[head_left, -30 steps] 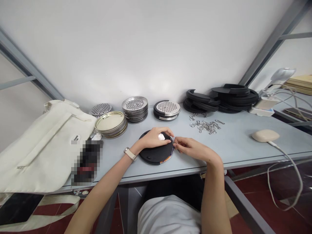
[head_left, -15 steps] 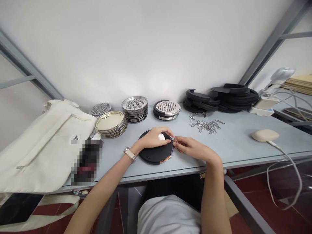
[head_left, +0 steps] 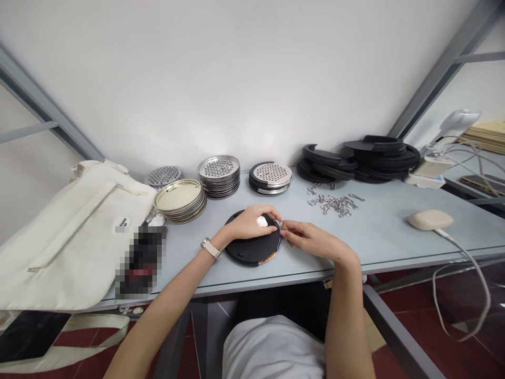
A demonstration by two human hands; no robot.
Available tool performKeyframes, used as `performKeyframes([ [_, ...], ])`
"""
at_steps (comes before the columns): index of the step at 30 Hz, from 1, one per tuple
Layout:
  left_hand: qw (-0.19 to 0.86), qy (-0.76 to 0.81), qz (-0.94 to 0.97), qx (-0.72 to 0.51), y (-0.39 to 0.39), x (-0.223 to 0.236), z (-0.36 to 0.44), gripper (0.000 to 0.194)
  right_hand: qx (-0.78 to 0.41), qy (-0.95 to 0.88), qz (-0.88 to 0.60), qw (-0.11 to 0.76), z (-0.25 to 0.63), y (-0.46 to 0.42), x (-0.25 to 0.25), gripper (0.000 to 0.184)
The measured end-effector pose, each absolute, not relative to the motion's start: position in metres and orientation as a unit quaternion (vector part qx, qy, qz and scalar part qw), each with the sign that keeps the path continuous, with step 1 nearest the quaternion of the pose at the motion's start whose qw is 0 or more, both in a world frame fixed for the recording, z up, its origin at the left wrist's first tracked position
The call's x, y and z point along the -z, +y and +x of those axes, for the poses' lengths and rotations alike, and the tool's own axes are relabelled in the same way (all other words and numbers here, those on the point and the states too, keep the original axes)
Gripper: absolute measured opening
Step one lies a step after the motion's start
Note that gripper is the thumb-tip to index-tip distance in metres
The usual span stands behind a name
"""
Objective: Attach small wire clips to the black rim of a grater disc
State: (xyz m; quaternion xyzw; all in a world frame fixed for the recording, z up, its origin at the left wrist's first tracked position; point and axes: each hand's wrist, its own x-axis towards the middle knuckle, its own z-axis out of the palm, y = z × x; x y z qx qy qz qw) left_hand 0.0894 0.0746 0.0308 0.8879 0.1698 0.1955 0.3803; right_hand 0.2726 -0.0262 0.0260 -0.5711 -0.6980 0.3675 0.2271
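Note:
A round black disc (head_left: 252,250) lies at the table's front edge, with a shiny metal rim and an orange and purple strip showing at its lower right. My left hand (head_left: 252,222) rests over it, thumb and forefinger closed about a small metal spring clip (head_left: 277,225) at the disc's right edge. From the right, my right hand (head_left: 311,238) pinches at the same clip, fingertips together. How the clip meets the disc is hidden by my fingers. A white patch (head_left: 261,221) shows beside my left palm; I cannot tell what it is.
Loose metal clips (head_left: 335,204) lie behind my right hand. Along the wall stand gold lids (head_left: 178,196), perforated grater discs (head_left: 219,169), a black-rimmed grater stack (head_left: 272,173) and black rings (head_left: 379,158). A white bag (head_left: 79,237) sits left, a corded beige device (head_left: 429,219) right.
Both hands stay at the disc's right edge with almost no movement. The whole view has shifted very slightly.

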Motion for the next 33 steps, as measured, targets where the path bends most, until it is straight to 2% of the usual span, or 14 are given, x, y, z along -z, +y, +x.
performKeyframes([
  [33, 0.390, 0.152, 0.886, -0.197, 0.0756, -0.0315, 0.0881, 0.020, -0.387, -0.706, -0.545, 0.235, 0.2752, -0.0251, -0.0293, 0.034],
])
